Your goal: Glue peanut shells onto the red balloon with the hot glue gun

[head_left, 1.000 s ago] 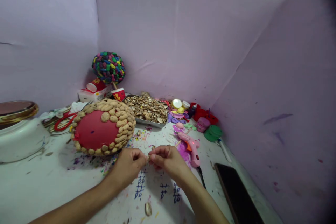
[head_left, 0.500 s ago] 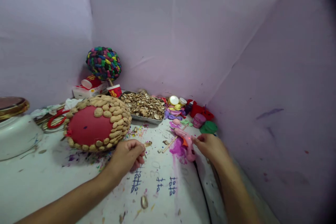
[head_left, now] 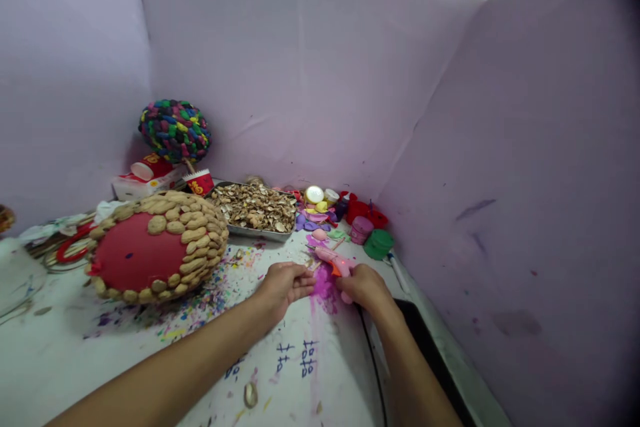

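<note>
My right hand (head_left: pixel 364 287) is wrapped round the handle of a pink glue gun (head_left: pixel 330 257) that rests low over the paint-stained table (head_left: pixel 75 353). My left hand (head_left: pixel 285 283) sits just left of the gun's nozzle. Its fingers are pinched together on something too small to make out. A red dome partly covered with peanut shells (head_left: pixel 150 247) lies to the left of my left hand. A metal tray of broken shells (head_left: pixel 253 208) stands behind both hands.
A ball covered in coloured shells (head_left: pixel 175 130) stands on a stick in a red cup at the back left. Small pots, lids and balloons (head_left: pixel 350 220) crowd the far corner. A black phone (head_left: pixel 425 330) lies by my right forearm. One loose shell (head_left: pixel 250 395) lies near the front edge. Purple walls enclose the table.
My hands came apart. The right hand reached right and took hold of the glue gun. The left hand then moved right, up to the gun's nozzle. My view swung to the right.
</note>
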`<state>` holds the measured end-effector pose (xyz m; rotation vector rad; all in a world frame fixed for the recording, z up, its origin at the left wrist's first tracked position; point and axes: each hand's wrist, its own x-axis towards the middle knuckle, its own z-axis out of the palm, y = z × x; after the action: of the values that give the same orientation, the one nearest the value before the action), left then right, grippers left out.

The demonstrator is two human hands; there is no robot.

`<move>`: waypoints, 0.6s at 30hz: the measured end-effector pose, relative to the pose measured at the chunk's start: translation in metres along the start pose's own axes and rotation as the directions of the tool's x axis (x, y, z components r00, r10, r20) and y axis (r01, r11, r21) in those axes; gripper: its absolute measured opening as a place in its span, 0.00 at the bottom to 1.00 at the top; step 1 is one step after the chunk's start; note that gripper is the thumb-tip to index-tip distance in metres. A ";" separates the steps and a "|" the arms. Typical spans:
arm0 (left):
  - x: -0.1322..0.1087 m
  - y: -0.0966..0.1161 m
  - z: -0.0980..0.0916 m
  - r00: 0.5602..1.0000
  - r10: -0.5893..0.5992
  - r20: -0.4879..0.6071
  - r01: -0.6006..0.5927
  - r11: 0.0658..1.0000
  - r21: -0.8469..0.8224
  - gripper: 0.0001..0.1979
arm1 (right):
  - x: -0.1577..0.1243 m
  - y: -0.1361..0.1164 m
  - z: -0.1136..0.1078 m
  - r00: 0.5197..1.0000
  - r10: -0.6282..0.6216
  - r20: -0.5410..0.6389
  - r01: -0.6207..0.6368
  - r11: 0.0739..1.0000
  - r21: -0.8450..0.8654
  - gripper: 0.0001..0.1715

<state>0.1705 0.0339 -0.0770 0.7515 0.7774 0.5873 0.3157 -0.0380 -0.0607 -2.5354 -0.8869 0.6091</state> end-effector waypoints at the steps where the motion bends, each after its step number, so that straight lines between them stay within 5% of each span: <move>1: 0.000 0.000 -0.001 1.000 -0.003 -0.005 0.003 1.000 -0.014 0.05 | 0.002 0.001 -0.001 1.000 0.006 0.011 -0.007 0.998 0.068 0.12; 5: -0.001 -0.002 -0.002 1.000 0.000 -0.020 -0.001 0.999 -0.041 0.05 | -0.004 -0.007 -0.013 0.999 -0.007 -0.040 0.022 0.917 0.398 0.12; 11: -0.004 -0.002 0.004 0.999 0.025 -0.044 -0.026 0.999 -0.022 0.02 | -0.048 -0.036 -0.035 0.946 -0.072 -0.316 0.292 0.612 0.735 0.04; 15: -0.016 0.017 -0.003 0.994 0.082 -0.074 -0.076 0.994 0.083 0.04 | -0.067 -0.048 -0.024 0.943 -0.167 -0.286 0.331 0.490 0.807 0.12; 18: -0.031 0.030 -0.024 0.975 0.164 -0.147 -0.131 0.969 0.211 0.06 | -0.072 -0.048 -0.004 0.946 -0.256 -0.200 0.300 0.453 0.839 0.18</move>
<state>0.1274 0.0390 -0.0531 0.9616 0.9474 0.7190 0.2440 -0.0510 -0.0148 -1.4226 -0.6906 0.6580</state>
